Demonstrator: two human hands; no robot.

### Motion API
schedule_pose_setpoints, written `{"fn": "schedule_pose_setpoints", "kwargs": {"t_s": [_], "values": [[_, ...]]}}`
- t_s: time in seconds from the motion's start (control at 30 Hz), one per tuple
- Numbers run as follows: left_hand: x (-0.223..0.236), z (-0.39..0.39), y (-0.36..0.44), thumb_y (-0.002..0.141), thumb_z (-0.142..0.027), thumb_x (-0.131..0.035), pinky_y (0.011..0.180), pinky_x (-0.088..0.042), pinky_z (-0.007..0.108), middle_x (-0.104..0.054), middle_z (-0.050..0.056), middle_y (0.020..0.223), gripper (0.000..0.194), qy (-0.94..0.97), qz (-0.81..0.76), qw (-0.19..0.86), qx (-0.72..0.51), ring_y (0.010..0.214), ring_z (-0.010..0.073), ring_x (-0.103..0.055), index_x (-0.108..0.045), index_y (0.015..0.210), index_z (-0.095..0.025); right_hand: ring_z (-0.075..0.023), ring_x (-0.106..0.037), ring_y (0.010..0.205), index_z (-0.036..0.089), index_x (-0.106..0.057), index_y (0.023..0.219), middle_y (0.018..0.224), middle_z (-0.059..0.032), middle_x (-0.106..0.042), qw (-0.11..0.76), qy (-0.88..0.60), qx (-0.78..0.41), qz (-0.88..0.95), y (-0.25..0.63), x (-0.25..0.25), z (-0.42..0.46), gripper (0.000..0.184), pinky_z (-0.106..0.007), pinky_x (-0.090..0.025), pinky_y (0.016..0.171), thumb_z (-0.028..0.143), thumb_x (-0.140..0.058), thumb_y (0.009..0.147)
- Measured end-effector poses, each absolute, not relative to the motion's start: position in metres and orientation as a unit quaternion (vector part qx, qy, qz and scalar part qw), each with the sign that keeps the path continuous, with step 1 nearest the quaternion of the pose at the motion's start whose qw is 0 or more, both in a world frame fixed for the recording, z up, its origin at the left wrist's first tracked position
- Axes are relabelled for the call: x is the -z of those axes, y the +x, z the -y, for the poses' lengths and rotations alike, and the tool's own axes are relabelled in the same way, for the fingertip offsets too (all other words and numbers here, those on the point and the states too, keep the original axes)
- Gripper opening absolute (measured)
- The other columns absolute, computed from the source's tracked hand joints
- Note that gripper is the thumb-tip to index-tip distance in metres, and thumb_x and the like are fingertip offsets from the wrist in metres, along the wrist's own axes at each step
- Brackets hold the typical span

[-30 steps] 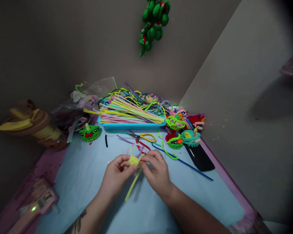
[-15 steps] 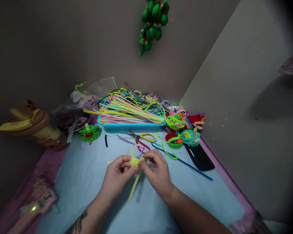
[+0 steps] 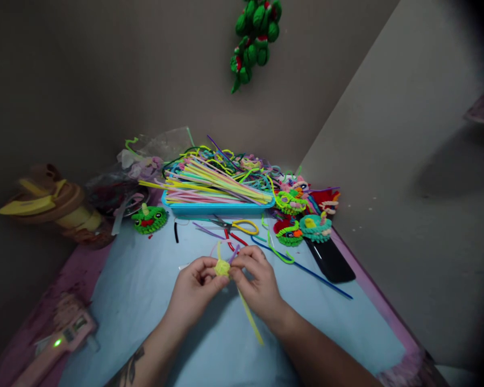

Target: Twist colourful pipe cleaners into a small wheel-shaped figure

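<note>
A small woven disc of yellow pipe cleaner [image 3: 222, 267] is held between my hands above the blue sheet. My left hand [image 3: 196, 285] pinches its left side with thumb and fingers. At the right edge, the fingertips of my right hand [image 3: 256, 274] are closed on the pipe cleaner where it leaves the disc; the exact grip is partly hidden. A loose yellow end [image 3: 250, 318] hangs below, slanting down to the right. Just beyond the hands lie a purple pipe cleaner piece [image 3: 234, 253] and red-handled pliers [image 3: 237, 240].
A blue tray [image 3: 218, 210] heaped with pipe cleaners stands at the back. Scissors [image 3: 245, 226] lie before it. Pipe-cleaner creatures [image 3: 315, 228] sit by a black phone [image 3: 331, 262] at right; a green one [image 3: 148, 220] at left. A pink glue gun [image 3: 60, 341] with a lit green light lies lower left.
The loose yellow end has swung from pointing down-left to pointing down-right below my right hand. Both hands have stayed nearly in place around the disc.
</note>
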State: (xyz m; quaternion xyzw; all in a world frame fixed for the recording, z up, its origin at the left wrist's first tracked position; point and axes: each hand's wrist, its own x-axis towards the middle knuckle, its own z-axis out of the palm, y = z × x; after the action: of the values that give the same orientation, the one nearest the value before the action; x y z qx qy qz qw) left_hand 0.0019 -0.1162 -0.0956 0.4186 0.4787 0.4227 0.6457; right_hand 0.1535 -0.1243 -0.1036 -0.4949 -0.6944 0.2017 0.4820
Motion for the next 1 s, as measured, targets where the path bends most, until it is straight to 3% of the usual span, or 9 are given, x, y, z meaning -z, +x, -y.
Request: {"fn": "schedule_pose_setpoints", "kwargs": {"t_s": [0.37, 0.53, 0.73, 1.0], "values": [[0.094, 0.115, 0.001, 0.054, -0.03, -0.079, 0.055, -0.041, 0.02, -0.063, 0.001, 0.061, 0.032, 0.412, -0.471, 0.664, -0.41, 0.055, 0.0111, -0.055, -0.063, 0.076, -0.014, -0.0156, -0.051, 0.083, 0.019, -0.063, 0.075, 0.087, -0.004, -0.047, 0.49, -0.468, -0.206, 0.706, 0.155, 0.101, 0.126, 0.012, -0.03, -0.046, 0.073, 0.02, -0.053, 0.081], [0.093, 0.112, -0.001, 0.056, -0.03, -0.079, 0.062, -0.045, 0.023, -0.066, 0.003, 0.069, 0.033, 0.374, -0.479, 0.653, -0.452, 0.063, 0.0133, -0.059, -0.063, 0.081, -0.015, -0.0149, -0.052, 0.078, 0.022, -0.064, 0.091, 0.08, -0.003, -0.049, 0.516, -0.469, -0.188, 0.691, 0.159, 0.103, 0.125, 0.019, -0.029, -0.046, 0.07, 0.014, -0.049, 0.083], [0.092, 0.107, -0.005, 0.06, -0.031, -0.077, 0.054, -0.038, 0.015, -0.066, 0.001, 0.074, 0.038, 0.299, -0.495, 0.655, -0.486, 0.059, 0.0079, -0.055, -0.061, 0.09, -0.014, -0.0156, -0.053, 0.084, 0.022, -0.061, 0.104, 0.087, -0.0045, -0.051, 0.434, -0.39, -0.221, 0.781, 0.161, 0.106, 0.123, 0.035, -0.03, -0.047, 0.074, 0.006, -0.046, 0.077], [0.101, 0.102, -0.01, 0.062, -0.03, -0.076, 0.048, -0.033, 0.014, -0.062, -0.003, 0.07, 0.037, 0.258, -0.494, 0.659, -0.505, 0.05, 0.0035, -0.047, -0.06, 0.091, -0.014, -0.0166, -0.053, 0.083, 0.021, -0.061, 0.103, 0.088, -0.0058, -0.059, 0.368, -0.369, -0.195, 0.831, 0.161, 0.11, 0.12, 0.034, -0.031, -0.045, 0.073, 0.005, -0.044, 0.079]]}}
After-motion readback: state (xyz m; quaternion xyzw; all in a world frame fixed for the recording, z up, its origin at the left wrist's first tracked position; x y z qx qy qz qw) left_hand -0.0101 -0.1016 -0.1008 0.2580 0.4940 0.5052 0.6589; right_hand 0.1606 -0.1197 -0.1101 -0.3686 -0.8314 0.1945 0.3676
